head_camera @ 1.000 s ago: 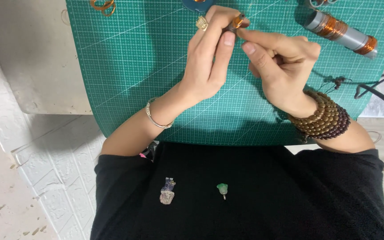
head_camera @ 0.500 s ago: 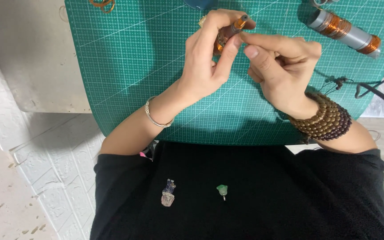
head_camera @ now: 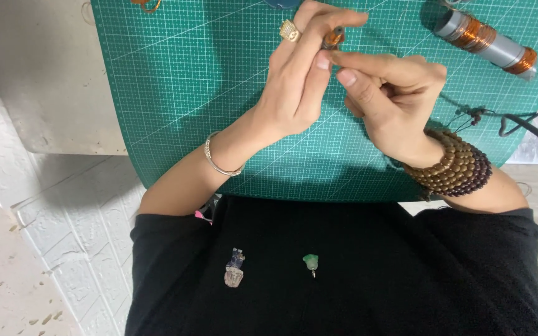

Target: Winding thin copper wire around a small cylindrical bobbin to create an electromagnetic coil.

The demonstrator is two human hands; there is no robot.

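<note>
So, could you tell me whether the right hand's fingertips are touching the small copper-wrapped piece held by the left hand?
Touching: the head view shows the right hand fingertips pressed against the copper-wrapped piece pinched in the left hand.

Left hand [head_camera: 297, 81] and right hand [head_camera: 390, 93] pinch a small copper-coloured piece [head_camera: 332, 38] between fingers [head_camera: 344, 59] above green cutting mat [head_camera: 188, 87]; wire spool [head_camera: 486, 45] nearby.

I saw both hands meet above the cutting mat [head_camera: 175, 93], the left hand [head_camera: 297, 81] left of the right hand [head_camera: 393, 93], a small piece [head_camera: 333, 38] between their fingertips. A spool [head_camera: 487, 45] lay on the mat, far right. Two pendants [head_camera: 235, 269] rested on my lap, below the mat.
</note>
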